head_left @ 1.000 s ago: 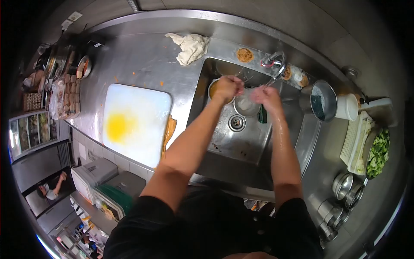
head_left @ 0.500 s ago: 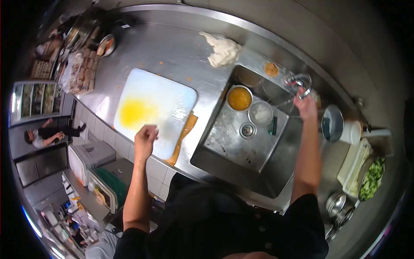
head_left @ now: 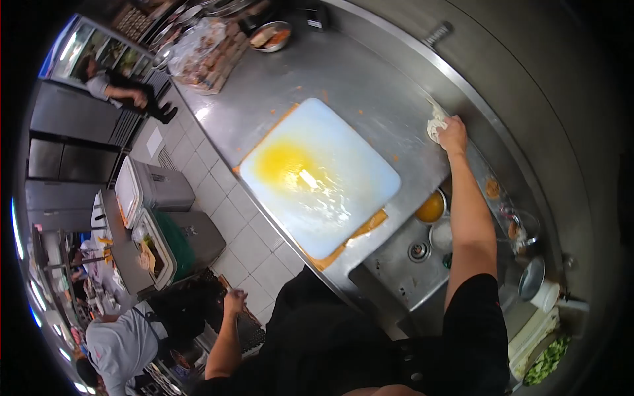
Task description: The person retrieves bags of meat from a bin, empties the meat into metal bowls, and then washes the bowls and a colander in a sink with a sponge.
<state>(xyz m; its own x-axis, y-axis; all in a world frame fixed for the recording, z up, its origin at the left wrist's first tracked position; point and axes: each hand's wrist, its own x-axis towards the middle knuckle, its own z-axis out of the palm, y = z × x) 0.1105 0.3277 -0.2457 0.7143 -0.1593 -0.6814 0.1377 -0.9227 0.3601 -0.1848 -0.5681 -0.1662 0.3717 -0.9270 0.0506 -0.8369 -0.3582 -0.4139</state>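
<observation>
At the back of the steel counter my right hand [head_left: 453, 136] is closed on a crumpled cream cloth [head_left: 435, 125], which lies on the metal and partly shows beyond my fingers. My left hand [head_left: 234, 301] hangs low over the floor side, fingers curled, with nothing visible in it. Between the hands a wet white cutting board [head_left: 343, 171], stained yellow on its far left part, rests on the counter over an orange-brown layer [head_left: 370, 224] that shows at its edges.
My right forearm crosses the sink [head_left: 389, 264], which holds a bowl of orange-yellow liquid [head_left: 430, 208]. A faucet [head_left: 522, 224] stands behind. Chopped greens [head_left: 547, 362] are at lower right. Egg trays under plastic [head_left: 208, 56] stand far left. Two people [head_left: 125, 340] are to the left.
My right hand has gone from the faucet to the cloth and grasped it. My left hand has moved down, away from the board. The view has turned left.
</observation>
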